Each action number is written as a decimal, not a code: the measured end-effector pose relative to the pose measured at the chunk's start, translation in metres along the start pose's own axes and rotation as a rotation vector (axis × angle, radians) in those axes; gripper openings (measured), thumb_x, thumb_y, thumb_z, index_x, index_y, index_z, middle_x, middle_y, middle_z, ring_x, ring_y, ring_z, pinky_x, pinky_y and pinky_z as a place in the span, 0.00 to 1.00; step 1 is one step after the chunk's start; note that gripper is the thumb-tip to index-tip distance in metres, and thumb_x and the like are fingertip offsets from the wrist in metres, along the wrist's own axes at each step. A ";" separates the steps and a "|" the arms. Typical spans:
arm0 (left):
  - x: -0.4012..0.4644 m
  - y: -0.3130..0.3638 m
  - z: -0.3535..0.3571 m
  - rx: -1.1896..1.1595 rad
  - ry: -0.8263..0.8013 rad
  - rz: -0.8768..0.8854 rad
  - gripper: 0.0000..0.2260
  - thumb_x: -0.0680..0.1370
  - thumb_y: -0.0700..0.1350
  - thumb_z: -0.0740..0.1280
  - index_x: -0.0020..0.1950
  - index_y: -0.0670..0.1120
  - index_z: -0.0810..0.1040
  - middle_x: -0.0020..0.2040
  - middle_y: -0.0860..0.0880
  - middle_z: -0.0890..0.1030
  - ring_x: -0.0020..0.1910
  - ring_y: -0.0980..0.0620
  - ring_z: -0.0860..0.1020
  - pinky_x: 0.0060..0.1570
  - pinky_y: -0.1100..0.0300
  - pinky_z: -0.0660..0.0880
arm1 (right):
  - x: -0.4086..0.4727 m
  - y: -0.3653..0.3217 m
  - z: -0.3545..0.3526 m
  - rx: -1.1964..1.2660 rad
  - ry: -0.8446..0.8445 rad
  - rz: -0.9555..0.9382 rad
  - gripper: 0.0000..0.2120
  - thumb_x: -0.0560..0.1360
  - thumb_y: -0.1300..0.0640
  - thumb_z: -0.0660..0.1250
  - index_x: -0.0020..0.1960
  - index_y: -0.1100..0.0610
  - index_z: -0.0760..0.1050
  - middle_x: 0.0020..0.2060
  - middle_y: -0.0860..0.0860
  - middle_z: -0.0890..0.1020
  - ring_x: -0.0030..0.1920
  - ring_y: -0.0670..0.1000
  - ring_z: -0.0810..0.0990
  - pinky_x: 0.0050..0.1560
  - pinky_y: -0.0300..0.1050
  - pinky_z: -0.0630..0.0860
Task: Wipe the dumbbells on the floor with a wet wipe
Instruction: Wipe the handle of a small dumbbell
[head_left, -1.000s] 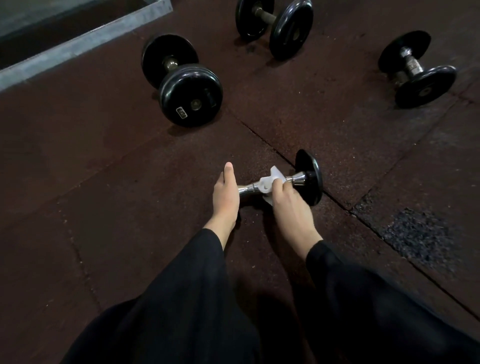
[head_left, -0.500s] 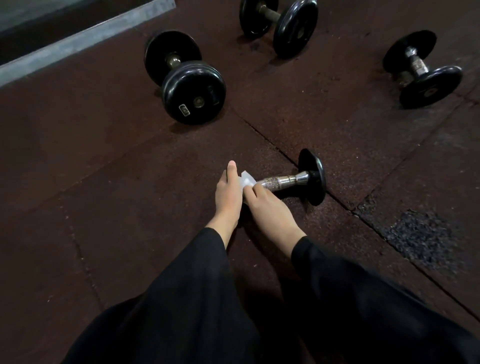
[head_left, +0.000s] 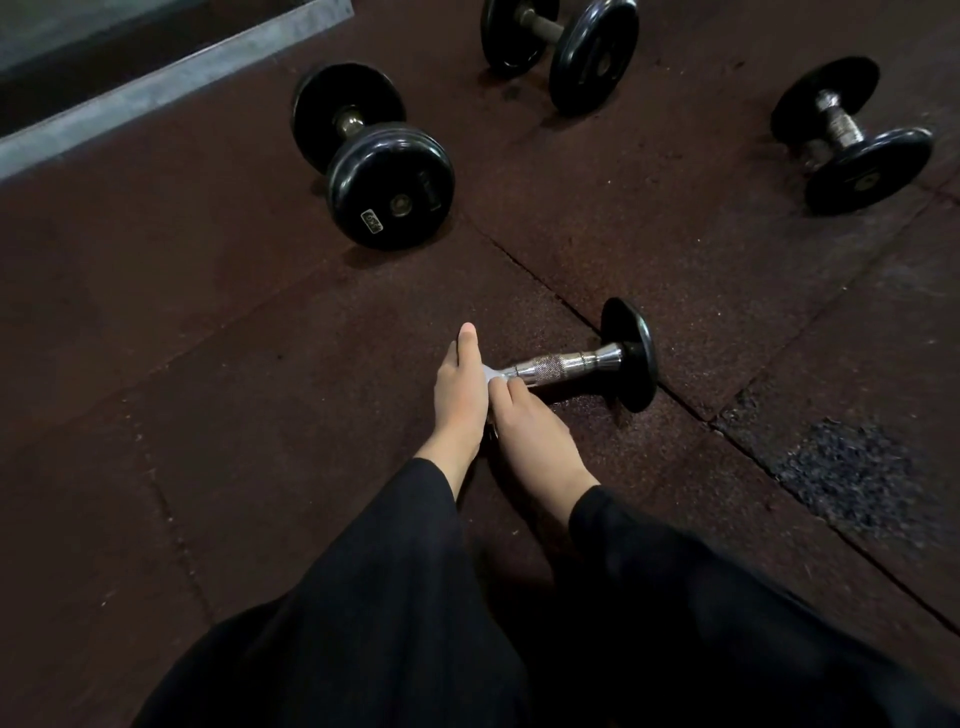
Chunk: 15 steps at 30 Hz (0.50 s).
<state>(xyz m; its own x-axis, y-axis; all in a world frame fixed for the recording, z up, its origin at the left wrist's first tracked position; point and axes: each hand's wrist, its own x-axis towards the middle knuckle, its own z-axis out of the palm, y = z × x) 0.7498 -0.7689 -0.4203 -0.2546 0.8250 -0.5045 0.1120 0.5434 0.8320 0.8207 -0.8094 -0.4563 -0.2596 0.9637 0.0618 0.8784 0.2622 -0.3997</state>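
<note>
A small dumbbell (head_left: 558, 366) with a chrome knurled handle and black end plates lies on the dark rubber floor in the head view. My left hand (head_left: 460, 387) holds its left end and hides that plate. My right hand (head_left: 524, 421) pinches a white wet wipe (head_left: 491, 373) against the left end of the handle, right beside my left hand. The rest of the handle and the right plate (head_left: 631, 353) are bare. Both arms are in black sleeves.
Three larger black dumbbells lie farther off: one at the upper left (head_left: 371, 156), one at the top centre (head_left: 561, 47) and one at the upper right (head_left: 849, 135). A grey ledge (head_left: 156, 93) runs along the top left. A worn patch (head_left: 852, 467) marks the floor at right.
My right hand has slid the wipe leftward along the handle, from near the right plate to the left end. My left hand has stayed on the left end.
</note>
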 end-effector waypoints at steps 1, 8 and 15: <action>0.000 0.000 0.000 -0.004 -0.001 -0.002 0.24 0.80 0.58 0.52 0.69 0.45 0.70 0.67 0.46 0.74 0.66 0.48 0.71 0.68 0.53 0.65 | -0.001 0.001 0.000 0.002 -0.027 0.024 0.08 0.76 0.68 0.58 0.54 0.65 0.70 0.47 0.59 0.76 0.46 0.58 0.78 0.40 0.54 0.76; 0.000 -0.001 0.001 -0.049 -0.001 0.016 0.23 0.79 0.59 0.53 0.61 0.44 0.77 0.54 0.46 0.81 0.52 0.49 0.78 0.55 0.54 0.74 | 0.012 -0.001 -0.014 0.070 0.264 -0.024 0.12 0.60 0.74 0.73 0.39 0.65 0.73 0.33 0.59 0.76 0.29 0.58 0.77 0.26 0.44 0.74; -0.003 0.003 -0.001 -0.031 -0.009 0.006 0.23 0.80 0.57 0.52 0.67 0.46 0.71 0.64 0.47 0.75 0.62 0.49 0.73 0.60 0.58 0.67 | 0.007 0.003 -0.023 -0.034 0.235 -0.003 0.16 0.52 0.75 0.74 0.34 0.64 0.73 0.30 0.58 0.76 0.28 0.57 0.77 0.24 0.43 0.74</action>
<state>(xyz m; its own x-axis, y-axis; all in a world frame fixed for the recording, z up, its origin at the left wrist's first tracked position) 0.7504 -0.7704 -0.4164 -0.2453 0.8298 -0.5012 0.0833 0.5332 0.8419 0.8306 -0.8003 -0.4362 -0.1655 0.9469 0.2758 0.8915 0.2632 -0.3687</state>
